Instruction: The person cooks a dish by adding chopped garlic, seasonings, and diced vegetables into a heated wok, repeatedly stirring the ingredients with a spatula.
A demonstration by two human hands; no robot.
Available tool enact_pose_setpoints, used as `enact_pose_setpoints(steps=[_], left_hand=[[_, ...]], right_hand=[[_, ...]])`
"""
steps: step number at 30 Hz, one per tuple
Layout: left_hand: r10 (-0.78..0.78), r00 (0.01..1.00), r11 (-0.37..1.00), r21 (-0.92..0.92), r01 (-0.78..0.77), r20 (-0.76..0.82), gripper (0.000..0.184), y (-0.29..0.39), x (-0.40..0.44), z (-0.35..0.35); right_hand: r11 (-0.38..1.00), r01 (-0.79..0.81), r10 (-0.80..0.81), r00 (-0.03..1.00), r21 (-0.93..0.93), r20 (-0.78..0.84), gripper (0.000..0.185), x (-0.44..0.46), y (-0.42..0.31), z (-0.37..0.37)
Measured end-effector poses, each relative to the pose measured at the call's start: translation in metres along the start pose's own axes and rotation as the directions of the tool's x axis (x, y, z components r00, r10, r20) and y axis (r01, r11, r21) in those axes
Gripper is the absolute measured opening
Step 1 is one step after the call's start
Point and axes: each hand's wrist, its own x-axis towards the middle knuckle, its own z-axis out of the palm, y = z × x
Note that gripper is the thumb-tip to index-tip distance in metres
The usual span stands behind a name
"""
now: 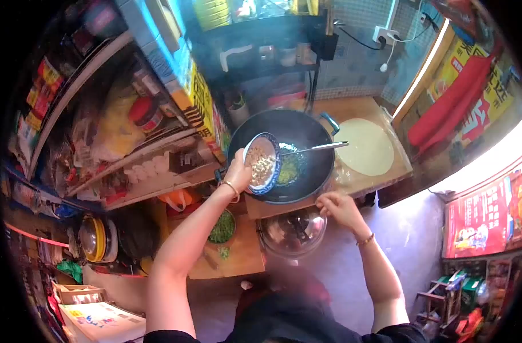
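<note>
My left hand (238,171) grips the rim of a blue-and-white bowl (278,171), tilted over the left side of a dark wok (314,171). Pale, finely chopped food (262,166) fills the bowl's lower part. In the wok, a pool of bubbling oil (290,166) holds yellow-green bits. A utensil with a long metal handle (318,147) rests in the wok and sticks out over its right rim; its head is hard to make out. My right hand (338,207) hovers by the wok's lower right edge, fingers curled together, with nothing visible in them.
A round pale sheet of dough (365,147) lies on a board right of the wok. Below stand a shiny metal lid (295,231) and a bowl of chopped greens (222,227). Cluttered shelves (123,154) line the left; a red cloth (452,106) hangs at right.
</note>
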Motion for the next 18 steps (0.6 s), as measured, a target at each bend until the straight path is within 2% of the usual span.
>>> enact_pose_setpoints(steps=[1, 3, 4, 5, 7, 8, 9, 11, 13, 15, 16, 17, 18], left_hand=[[0.033, 0.999, 0.996, 0.083, -0.030, -0.032, 0.049, 0.002, 0.010, 0.009], [-0.031, 0.994, 0.963, 0.263, 0.057, -0.102, 0.056, 0.012, 0.020, 0.030], [0.064, 0.993, 0.936, 0.351, -0.025, -0.098, 0.061, 0.016, 0.018, 0.035], [0.064, 0.994, 0.933, 0.357, -0.030, -0.084, 0.061, 0.020, 0.019, 0.038], [0.254, 0.967, 0.815, 0.540, -0.212, -0.004, 0.066, 0.032, 0.017, 0.039], [0.260, 0.965, 0.766, 0.600, -0.233, 0.043, 0.070, 0.037, 0.014, 0.037], [0.259, 0.965, 0.764, 0.601, -0.235, 0.049, 0.070, 0.041, 0.012, 0.034], [0.429, 0.900, 0.645, 0.673, -0.362, 0.073, 0.066, 0.043, 0.008, 0.027], [0.442, 0.896, 0.632, 0.690, -0.351, 0.051, 0.070, 0.040, 0.007, 0.015], [0.376, 0.920, 0.783, 0.570, -0.249, -0.114, 0.065, 0.034, 0.005, -0.004], [0.301, 0.923, 0.916, 0.341, -0.210, -0.240, 0.061, 0.025, 0.005, -0.012], [0.314, 0.890, 0.933, 0.281, -0.224, -0.332, 0.056, 0.007, 0.007, -0.017], [0.061, 0.947, 0.952, -0.267, -0.150, -0.314, 0.053, -0.011, 0.007, -0.020]], right_hand=[[0.998, 0.024, -0.023, 1.000, 0.051, -0.018, 0.023, -0.005, 0.009, -0.002], [0.999, -0.023, 0.025, 0.999, 0.034, -0.045, 0.023, -0.019, 0.015, -0.009], [0.998, -0.029, 0.031, 0.998, 0.049, -0.050, 0.023, -0.024, 0.021, -0.011], [0.998, -0.011, 0.015, 0.997, 0.054, -0.077, 0.022, -0.029, 0.026, -0.014], [0.998, 0.003, 0.005, 0.994, 0.070, -0.110, 0.022, -0.036, 0.039, -0.021], [0.998, -0.030, 0.037, 0.991, 0.057, -0.131, 0.021, -0.038, 0.046, -0.022], [0.997, -0.058, 0.064, 0.987, 0.042, -0.149, 0.021, -0.038, 0.053, -0.024], [0.997, -0.066, 0.060, 0.986, -0.032, -0.155, 0.020, -0.038, 0.062, -0.023], [0.997, -0.065, 0.056, 0.981, -0.042, -0.186, 0.020, -0.041, 0.055, -0.016], [0.996, -0.054, 0.040, 0.981, -0.066, -0.192, 0.019, -0.044, 0.038, -0.004], [0.995, -0.044, 0.025, 0.980, -0.092, -0.197, 0.018, -0.043, 0.026, 0.000], [0.993, -0.030, 0.008, 0.982, -0.114, -0.191, 0.018, -0.039, 0.011, 0.007], [0.957, 0.169, -0.212, 0.962, -0.234, -0.172, 0.016, -0.033, -0.007, 0.017]])
